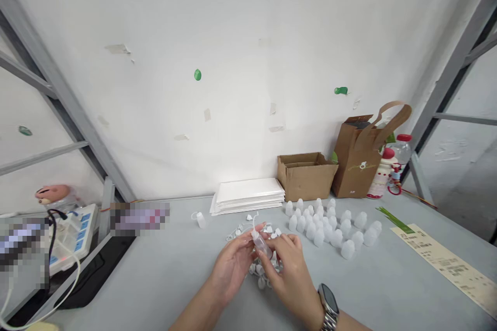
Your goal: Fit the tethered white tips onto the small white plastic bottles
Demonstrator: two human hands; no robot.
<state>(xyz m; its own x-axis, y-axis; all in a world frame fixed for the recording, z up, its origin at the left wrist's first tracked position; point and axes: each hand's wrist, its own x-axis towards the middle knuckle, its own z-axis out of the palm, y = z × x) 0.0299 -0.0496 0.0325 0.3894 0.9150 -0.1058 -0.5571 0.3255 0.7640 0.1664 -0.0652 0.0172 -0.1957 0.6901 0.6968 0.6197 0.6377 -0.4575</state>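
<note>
Small translucent bottle lay tilted between hands over loose white caps, neck toward eleven o'clock. Left hand half-closed, fingers curled at neck end; right hand pinched lower body. Bottle seemed light, soft-walled, slick, apt to dent under hard squeeze; lower body looked best hold. Its contents could not be told. Upright bottles clustered at two o'clock from hands. Cardboard box stood at one o'clock, inside only partly visible; paper bag at box's three o'clock held something dark.

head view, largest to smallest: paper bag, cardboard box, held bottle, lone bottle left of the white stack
1. Paper bag
2. Cardboard box
3. Held bottle and lone bottle: unsure, since the held one seems nearer the camera
</note>
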